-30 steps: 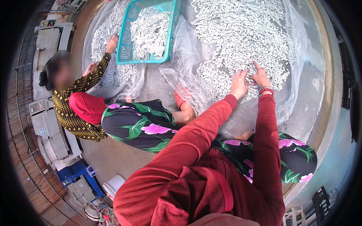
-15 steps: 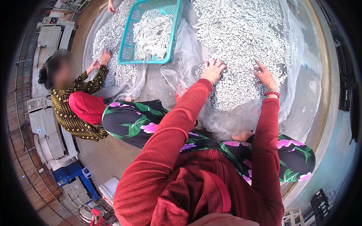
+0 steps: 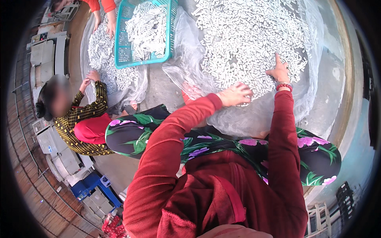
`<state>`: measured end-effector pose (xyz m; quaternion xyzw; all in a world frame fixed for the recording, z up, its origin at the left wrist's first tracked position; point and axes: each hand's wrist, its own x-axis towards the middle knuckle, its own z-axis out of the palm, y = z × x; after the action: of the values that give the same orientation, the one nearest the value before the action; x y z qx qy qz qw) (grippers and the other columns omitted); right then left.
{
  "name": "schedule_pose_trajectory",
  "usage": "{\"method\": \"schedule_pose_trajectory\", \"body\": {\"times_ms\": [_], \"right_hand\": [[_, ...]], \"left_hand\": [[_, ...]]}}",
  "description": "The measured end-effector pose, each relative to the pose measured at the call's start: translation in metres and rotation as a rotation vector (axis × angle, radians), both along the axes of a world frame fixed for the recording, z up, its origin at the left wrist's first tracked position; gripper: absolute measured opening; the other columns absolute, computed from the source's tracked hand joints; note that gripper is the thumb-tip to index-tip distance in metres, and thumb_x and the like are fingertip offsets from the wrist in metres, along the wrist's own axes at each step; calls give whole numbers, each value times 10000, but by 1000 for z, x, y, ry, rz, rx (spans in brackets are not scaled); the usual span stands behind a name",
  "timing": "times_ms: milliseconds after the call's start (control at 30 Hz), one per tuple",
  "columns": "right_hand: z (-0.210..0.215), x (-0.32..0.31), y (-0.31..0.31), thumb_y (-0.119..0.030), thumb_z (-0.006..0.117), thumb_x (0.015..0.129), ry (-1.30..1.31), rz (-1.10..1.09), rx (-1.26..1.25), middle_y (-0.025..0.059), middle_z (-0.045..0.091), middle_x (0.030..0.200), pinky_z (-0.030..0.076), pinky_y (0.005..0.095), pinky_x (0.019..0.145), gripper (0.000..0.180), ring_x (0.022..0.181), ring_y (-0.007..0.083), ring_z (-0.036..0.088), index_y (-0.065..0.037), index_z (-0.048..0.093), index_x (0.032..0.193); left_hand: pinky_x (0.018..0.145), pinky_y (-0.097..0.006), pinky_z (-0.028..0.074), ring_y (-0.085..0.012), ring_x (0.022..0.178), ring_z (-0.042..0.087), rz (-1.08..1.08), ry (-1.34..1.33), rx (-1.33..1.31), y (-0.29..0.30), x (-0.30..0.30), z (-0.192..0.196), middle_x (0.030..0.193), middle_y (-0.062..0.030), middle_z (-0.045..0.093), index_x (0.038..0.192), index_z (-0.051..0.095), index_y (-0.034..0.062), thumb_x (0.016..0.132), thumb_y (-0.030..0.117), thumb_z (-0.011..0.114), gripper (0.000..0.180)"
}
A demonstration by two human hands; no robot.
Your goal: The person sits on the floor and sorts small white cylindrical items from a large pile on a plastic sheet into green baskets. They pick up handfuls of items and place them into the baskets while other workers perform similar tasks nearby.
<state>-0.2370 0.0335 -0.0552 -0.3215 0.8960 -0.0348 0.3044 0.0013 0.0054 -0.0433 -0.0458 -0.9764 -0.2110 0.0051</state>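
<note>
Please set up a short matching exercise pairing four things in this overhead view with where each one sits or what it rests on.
Things:
1. left hand
2. right hand
3. teal basket
4. blue machine

Places:
A. on the floor at lower left, behind the seated co-worker
B. fingers spread flat on the pile of white pieces, bead bracelet at the wrist
C. top centre, partly filled with white pieces
D. curled at the near edge of the pile, over the clear netting

Pairs: 1-D, 2-B, 3-C, 4-A
</note>
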Motion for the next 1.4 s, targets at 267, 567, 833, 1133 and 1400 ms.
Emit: {"method": "schedule_pose_trajectory", "body": {"times_ms": [267, 567, 833, 1133, 1400], "right_hand": [[8, 21, -4, -131, 674, 602, -139, 13, -56, 336, 225, 1273, 395, 449, 888, 875, 1083, 426, 428, -205, 236, 1356], [-8, 117, 29, -102, 724, 611, 89, 166, -143, 241, 396, 1192, 403, 456, 854, 921, 1083, 423, 393, -132, 174, 1349], [-17, 128, 5, -25, 661, 686, -1058, -230, -530, 229, 338, 1263, 527, 370, 648, 784, 985, 309, 504, -175, 257, 1342], [9, 49, 25, -119, 567, 812, -1055, -447, -670, 175, 386, 1252, 537, 333, 659, 632, 880, 204, 534, -80, 235, 1349], [-38, 28, 60, -47, 569, 779, -837, -594, -455, 107, 554, 867, 526, 247, 561, 241, 700, 154, 573, 50, 524, 995]], "left_hand": [[955, -485, 274, -275, 1175, 324, 358, -190, -295, -117, 34, -27, 1235, -52, 384, 1059, 479, 190, 744, 174, 542, 321], [976, -584, 172, -307, 1260, 232, 474, -119, -166, -53, 78, -29, 1318, -54, 327, 1244, 397, 311, 838, 390, 457, 418], [994, -555, 197, -305, 1293, 168, -52, -279, -122, -37, 94, 34, 1371, -16, 247, 1245, 365, 388, 693, 317, 640, 620], [1008, -449, 255, -201, 1314, 145, -380, -219, -55, -23, 65, -33, 1356, 73, 302, 1299, 335, 291, 825, 321, 478, 495], [1000, -485, 247, -247, 1260, 249, 59, -346, -326, -106, 74, -20, 1364, 3, 288, 1328, 264, 326, 815, 365, 495, 564]]}}
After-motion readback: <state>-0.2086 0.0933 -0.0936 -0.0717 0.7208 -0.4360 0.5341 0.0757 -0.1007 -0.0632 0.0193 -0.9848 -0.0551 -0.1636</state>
